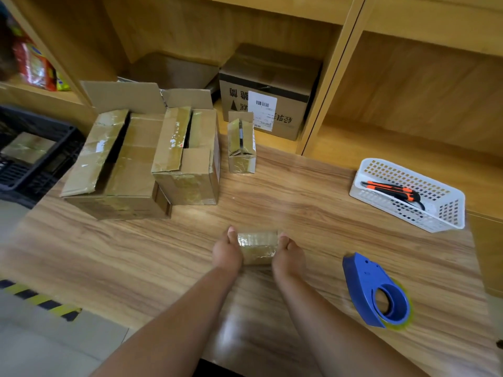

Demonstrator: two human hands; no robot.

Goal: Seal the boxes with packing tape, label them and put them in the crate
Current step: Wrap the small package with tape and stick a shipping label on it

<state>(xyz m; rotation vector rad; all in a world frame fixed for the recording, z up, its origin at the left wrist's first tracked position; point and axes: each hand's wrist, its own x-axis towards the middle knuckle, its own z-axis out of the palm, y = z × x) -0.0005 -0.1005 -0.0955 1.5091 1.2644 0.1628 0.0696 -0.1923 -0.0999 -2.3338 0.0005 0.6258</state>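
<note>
- Both hands clamp a small tape-wrapped cardboard box (257,247) from its two ends: left hand (227,251) on its left end, right hand (288,256) on its right end, thumbs up on the top edge
- Box sits on the wood-grain table (299,210), near the front edge
- Blue tape dispenser (377,291) lies to the right of the hands, untouched
- Three open-flapped cardboard boxes (185,156) stand further back
- Black plastic crate (32,153) at far left holds one taped box
</note>
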